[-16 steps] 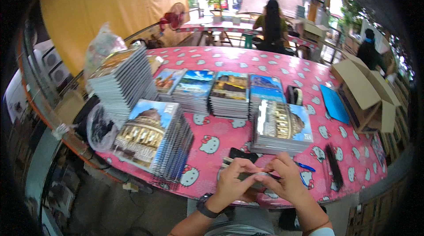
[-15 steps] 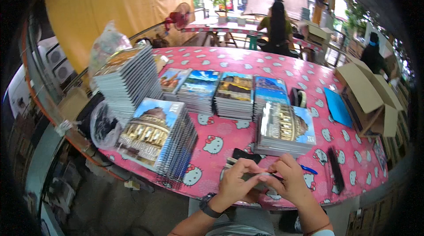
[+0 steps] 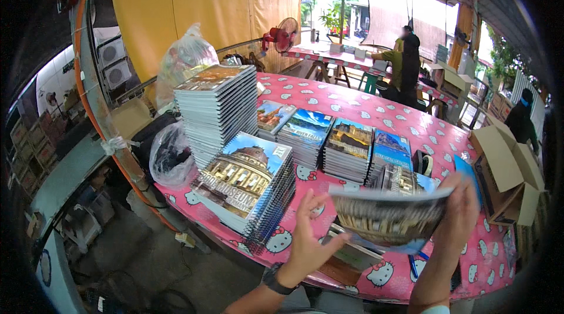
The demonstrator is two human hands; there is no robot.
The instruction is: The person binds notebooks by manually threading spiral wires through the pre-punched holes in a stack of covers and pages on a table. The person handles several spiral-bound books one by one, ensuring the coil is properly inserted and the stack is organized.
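Note:
My right hand [image 3: 459, 211] grips a notebook [image 3: 390, 217] by its right edge, above the near side of the table. The notebook is blurred by motion and tilted, with a domed building on its cover. Close to its left end, my left hand [image 3: 308, 240] is open, thumb and fingers apart, with no notebook in it. Below them lies a brown flat piece [image 3: 341, 270], partly covered, and a blue pen [image 3: 414, 266]. Behind the held notebook a stack of similar notebooks [image 3: 405, 180] is partly hidden. A spiral-bound stack [image 3: 244, 182] with the same cover stands to the left.
A tall stack of spiral notebooks [image 3: 214, 111] stands at the left beside plastic bags [image 3: 170, 152]. Several shorter stacks [image 3: 346, 143] line the middle of the pink table [image 3: 352, 99]. An open carton [image 3: 508, 167] stands at the right. Another person [image 3: 405, 64] is at a far table.
My hands were together, pinching something small near the table edge. Now they are apart, and the right one has a notebook raised. The view has turned left.

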